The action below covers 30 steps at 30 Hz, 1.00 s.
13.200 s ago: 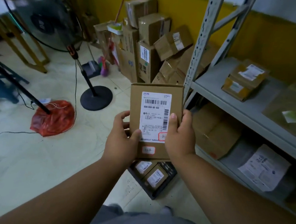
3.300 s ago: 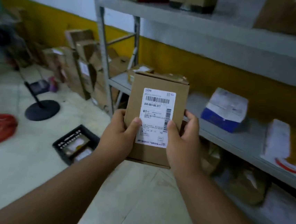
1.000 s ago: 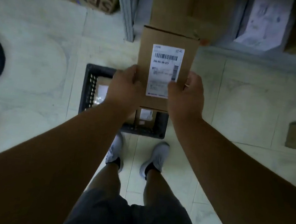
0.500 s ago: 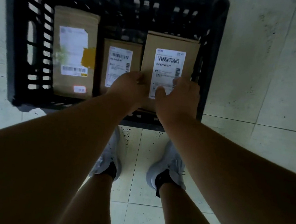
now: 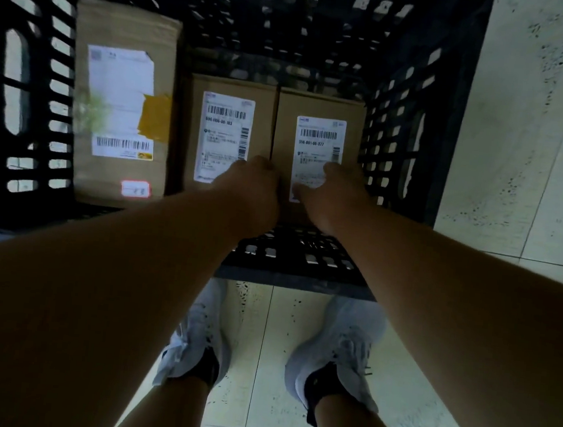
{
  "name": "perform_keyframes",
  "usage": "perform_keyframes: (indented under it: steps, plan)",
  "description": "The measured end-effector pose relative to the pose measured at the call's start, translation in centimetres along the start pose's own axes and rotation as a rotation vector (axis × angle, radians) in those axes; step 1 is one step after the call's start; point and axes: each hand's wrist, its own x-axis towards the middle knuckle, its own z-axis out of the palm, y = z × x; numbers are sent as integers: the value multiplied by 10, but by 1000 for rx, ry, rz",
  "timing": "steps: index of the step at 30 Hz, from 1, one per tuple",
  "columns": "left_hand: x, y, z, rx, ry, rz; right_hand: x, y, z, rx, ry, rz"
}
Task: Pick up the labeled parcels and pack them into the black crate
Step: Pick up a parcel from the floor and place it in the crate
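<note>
While both hands (image 5: 335, 198) touch right parcel (image 5: 319, 127) | black crate (image 5: 418, 130) | floor

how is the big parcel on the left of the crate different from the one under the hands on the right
The left parcel is visibly larger than the right parcel. The left parcel's label is wider and partly covered by yellow tape, with a small red-edged sticker below; the right parcel's label is narrow and clean. No hand touches the left parcel, while the left hand and right hand rest on the right parcel. Both are brown cardboard, lying label-up in the black crate.
</note>
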Motion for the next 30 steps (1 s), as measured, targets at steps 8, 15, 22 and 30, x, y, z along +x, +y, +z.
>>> perform_keyframes:
  steps: [8,15,22,30]
  plan:
    - [-15,15,-27,53,-10,-58,-24,-12,-11,-129,-8,-7]
    - [-143,65,-143,-488,412,-189,-152,-100,-115,22,265,-317]
    - [-323,121,-280,-492,560,-35,-334,-175,-238,102,438,-410]
    - [-519,202,-383,-444,707,341,-564,-213,-334,331,818,-457]
